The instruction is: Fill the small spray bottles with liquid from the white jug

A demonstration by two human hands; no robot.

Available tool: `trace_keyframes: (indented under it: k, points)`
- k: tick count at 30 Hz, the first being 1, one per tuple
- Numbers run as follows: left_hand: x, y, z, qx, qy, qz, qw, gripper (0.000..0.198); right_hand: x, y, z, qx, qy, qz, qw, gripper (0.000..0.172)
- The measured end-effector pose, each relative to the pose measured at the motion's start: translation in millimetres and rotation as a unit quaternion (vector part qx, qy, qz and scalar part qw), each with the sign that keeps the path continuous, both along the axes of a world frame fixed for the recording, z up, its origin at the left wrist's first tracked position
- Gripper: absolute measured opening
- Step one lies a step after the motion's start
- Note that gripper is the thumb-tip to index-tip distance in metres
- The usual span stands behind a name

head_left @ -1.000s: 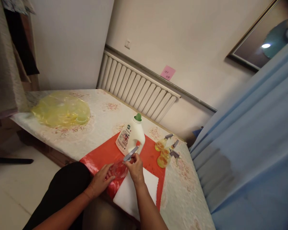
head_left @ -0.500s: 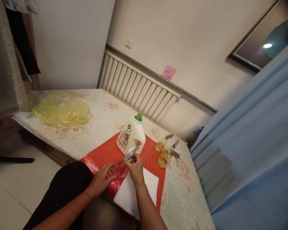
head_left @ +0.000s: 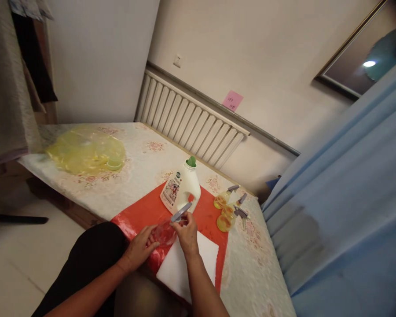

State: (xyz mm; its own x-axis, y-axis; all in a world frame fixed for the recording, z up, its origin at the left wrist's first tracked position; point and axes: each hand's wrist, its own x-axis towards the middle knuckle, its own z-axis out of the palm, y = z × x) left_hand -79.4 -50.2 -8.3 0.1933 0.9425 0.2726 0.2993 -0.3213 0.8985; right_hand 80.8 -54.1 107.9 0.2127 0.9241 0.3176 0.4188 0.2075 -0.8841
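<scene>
A clear spray bottle (head_left: pixel 166 234) is tilted between my hands above the red mat (head_left: pixel 141 207). My left hand (head_left: pixel 141 246) is closed around the lower part of its body. At the other end, my right hand (head_left: pixel 186 231) grips the grey spray head (head_left: pixel 181 212) with thumb and fingers. I cannot tell whether the head is screwed on. Just behind stands a white detergent jug (head_left: pixel 181 187) without a lid, its green pouring spout (head_left: pixel 191 161) showing. A white cloth or paper pad (head_left: pixel 185 266) lies under my right forearm.
Several spray bottles with yellow liquid (head_left: pixel 225 222) stand at the mat's right edge. A yellow plastic bag (head_left: pixel 82 152) lies on the floral tablecloth (head_left: pixel 135 169) at the left. A radiator (head_left: pixel 191 112) runs along the wall behind; a blue curtain (head_left: pixel 343 198) hangs at the right.
Almost nothing differs. Both hands keep their hold on the spray bottle, and the whole view has shifted very slightly.
</scene>
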Motion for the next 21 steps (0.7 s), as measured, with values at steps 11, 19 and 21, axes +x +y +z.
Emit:
trace_keyframes:
  k: [11, 19, 21]
  points:
    - [0.4, -0.2, 1.0, 0.007, 0.013, 0.001, 1.000, 0.041, 3.7, -1.6, 1.5, 0.010, -0.006, 0.027, 1.000, 0.014]
    - [-0.9, 0.6, -1.1, 0.014, 0.017, -0.004, 1.000, 0.041, 1.4, -5.2, 2.4, 0.025, -0.034, 0.032, 0.999, 0.009]
    - [-1.0, 0.1, -0.2, 0.016, 0.015, -0.004, 1.000, 0.042, 1.5, -5.1, 2.8, 0.031, -0.043, 0.037, 0.998, 0.005]
